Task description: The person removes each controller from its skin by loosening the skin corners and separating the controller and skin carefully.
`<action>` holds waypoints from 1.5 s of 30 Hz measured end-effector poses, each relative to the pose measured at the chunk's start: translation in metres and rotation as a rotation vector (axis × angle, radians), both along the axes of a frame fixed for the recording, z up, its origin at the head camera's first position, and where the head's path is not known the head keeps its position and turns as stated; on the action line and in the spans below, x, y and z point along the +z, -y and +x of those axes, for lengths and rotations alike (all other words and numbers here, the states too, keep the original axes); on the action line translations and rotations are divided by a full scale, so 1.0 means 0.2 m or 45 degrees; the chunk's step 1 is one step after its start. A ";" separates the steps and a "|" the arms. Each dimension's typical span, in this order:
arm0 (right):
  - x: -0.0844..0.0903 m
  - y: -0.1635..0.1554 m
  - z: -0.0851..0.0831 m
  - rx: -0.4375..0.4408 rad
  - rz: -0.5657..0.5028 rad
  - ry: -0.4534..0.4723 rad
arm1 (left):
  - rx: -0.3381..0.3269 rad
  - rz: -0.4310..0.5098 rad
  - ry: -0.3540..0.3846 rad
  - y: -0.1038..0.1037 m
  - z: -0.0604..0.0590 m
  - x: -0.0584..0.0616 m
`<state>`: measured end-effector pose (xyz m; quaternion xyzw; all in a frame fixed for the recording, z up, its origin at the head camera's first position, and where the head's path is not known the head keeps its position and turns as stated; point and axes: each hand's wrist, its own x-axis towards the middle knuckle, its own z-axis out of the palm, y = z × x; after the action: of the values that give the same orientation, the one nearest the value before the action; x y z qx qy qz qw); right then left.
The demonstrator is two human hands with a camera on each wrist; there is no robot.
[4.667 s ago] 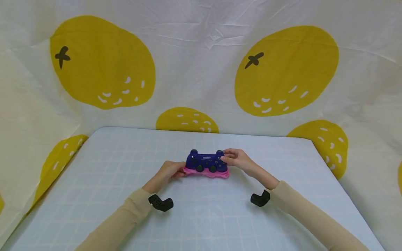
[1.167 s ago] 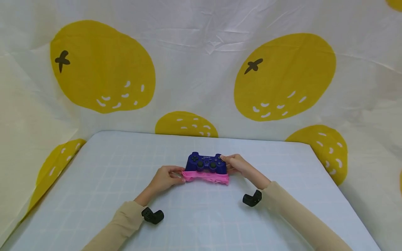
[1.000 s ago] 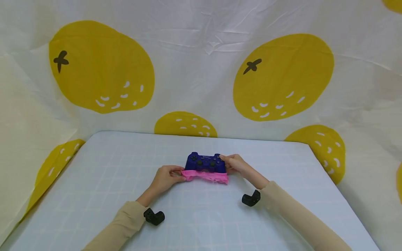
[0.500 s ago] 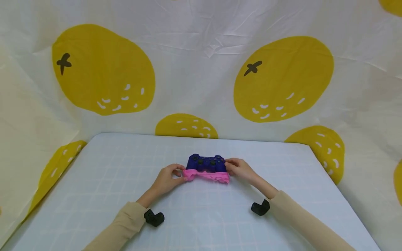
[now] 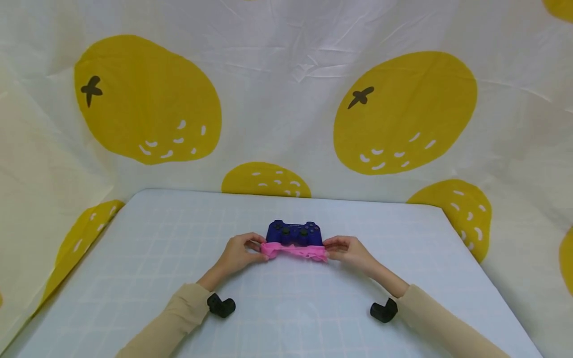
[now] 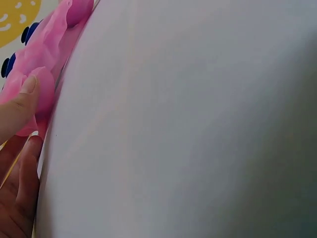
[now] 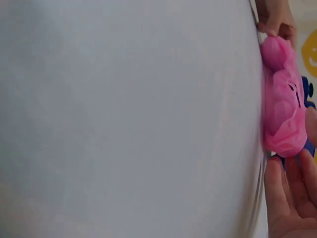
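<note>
Plainly, everything centres on the dark blue game controller (image 5: 294,232) lying on the pale, faintly gridded desk (image 5: 286,313), its handles toward the person. To its left and nearer the person is a beige left sleeve (image 5: 170,313) with a small black wrist camera (image 5: 221,305); from it the left hand (image 5: 236,253) reaches to the controller's near left corner, thumb and fingers pinching the end of a soft pink cover (image 5: 293,250). That cover wraps the controller's handles, bulging where their ends fill it; the controller's upper face, thumbsticks included, is bare. At the controller's near right corner the right hand (image 5: 353,254) grips the cover's other end, fingertips against its side and thumb toward the front. Farther right of the controller and nearer the person come the other black wrist camera (image 5: 384,311) and the right sleeve (image 5: 443,318). The step in hand, I judge, is working the stretchy cover at the handles; whether on or off, a single moment cannot tell. The next move seems to call for even tension at both corners, without letting the controller skid or one side slip.
</note>
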<state>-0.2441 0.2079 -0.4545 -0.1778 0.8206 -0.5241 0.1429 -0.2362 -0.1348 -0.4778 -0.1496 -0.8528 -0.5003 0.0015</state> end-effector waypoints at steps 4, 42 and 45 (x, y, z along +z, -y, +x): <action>-0.03 0.00 -0.01 0.019 -0.004 -0.006 | 0.014 0.026 -0.003 0.00 -0.01 0.00; 0.17 0.11 0.09 0.000 0.207 -0.135 | -0.223 -0.119 -0.176 0.00 -0.03 0.03; 0.10 0.09 0.05 -0.012 0.204 -0.137 | -0.212 -0.099 -0.181 0.00 -0.02 0.03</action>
<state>-0.2339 0.1906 -0.4342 -0.1898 0.8672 -0.4471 0.1098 -0.2400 -0.1341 -0.4717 -0.2550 -0.8539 -0.4535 0.0146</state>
